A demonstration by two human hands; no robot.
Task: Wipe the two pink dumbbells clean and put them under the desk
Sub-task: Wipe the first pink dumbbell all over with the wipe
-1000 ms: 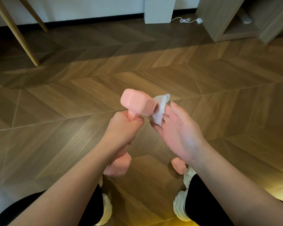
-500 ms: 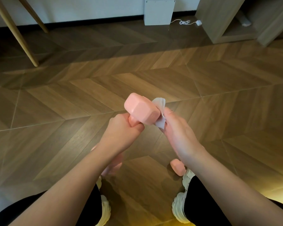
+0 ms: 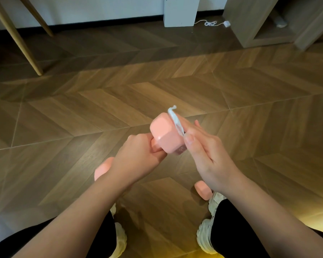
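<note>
Dumbbell one (image 3: 166,135), gripped in your left hand (image 3: 138,159), is mid-wipe under your flat right hand (image 3: 207,157); second dumbbell (image 3: 203,190) and storage remain.

Middle floor: bare wood floor (image 3: 157,94) runs open from the person's feet to the far wall.
Far left: two slanted legs (image 3: 17,38) stand on it, with a gap between them.
Far wall: white box (image 3: 181,12) on the floor, loose cable (image 3: 211,23) just right of it.
Far right: shelf unit (image 3: 250,21), low bay open.
At the feet: floor dumbbell (image 3: 203,189) lies just beside the right shoe (image 3: 207,237); a floor strip shows between it and the left shoe (image 3: 119,243).
Above the feet: left hand (image 3: 138,159), held dumbbell (image 3: 166,135) and right hand (image 3: 207,155) fill the air.
</note>
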